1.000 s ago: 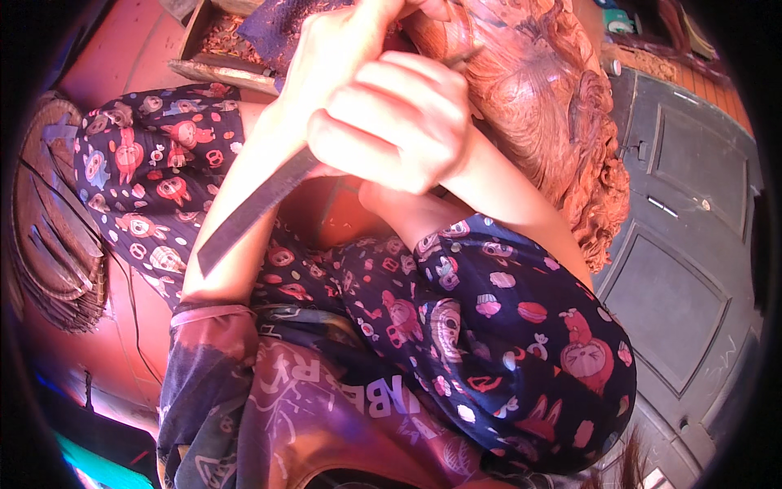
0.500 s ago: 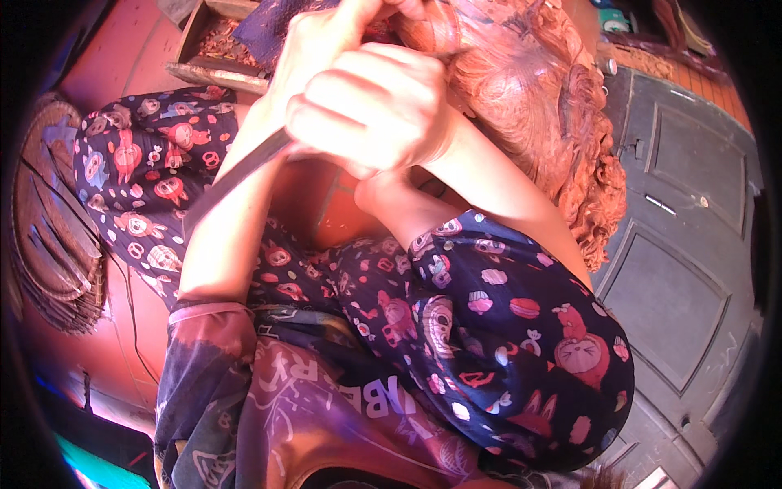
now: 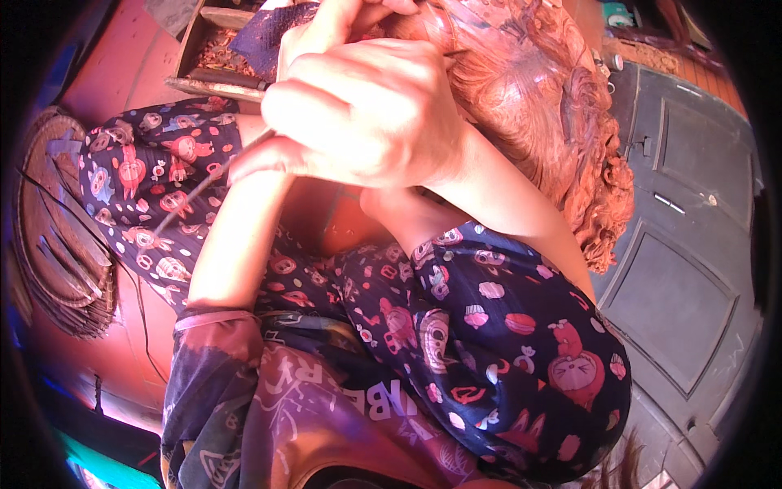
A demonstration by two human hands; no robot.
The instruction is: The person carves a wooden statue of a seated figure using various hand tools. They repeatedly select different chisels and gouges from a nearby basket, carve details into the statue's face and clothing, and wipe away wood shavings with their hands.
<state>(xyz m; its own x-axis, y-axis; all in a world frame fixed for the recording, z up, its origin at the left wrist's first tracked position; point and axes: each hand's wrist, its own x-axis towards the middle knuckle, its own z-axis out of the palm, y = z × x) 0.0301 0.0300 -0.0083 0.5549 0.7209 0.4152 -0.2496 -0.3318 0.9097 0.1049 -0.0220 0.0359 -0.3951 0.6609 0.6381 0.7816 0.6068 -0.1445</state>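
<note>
My right hand is closed in a fist around a long, thin, dark flat tool. The tool's free end slants down to the left over my left forearm and knee, showing its narrow edge. Its other end is hidden by my hands. Just beyond, my left hand has its fingers curled at the top edge of the picture, partly cut off and covered by the right hand. What those fingers grip does not show. Both hands are beside a large reddish-brown carved wood piece with wavy grooves and a rough, curly edge.
A wooden tray with reddish shavings and a dark cloth is at the upper left. On the left, a round woven basket holds several long thin tools. Grey panelled doors are at the right. My legs in patterned trousers are folded below.
My right hand has shifted slightly left and down. The tool has turned from its broad face to its thin edge, its free end now further left.
</note>
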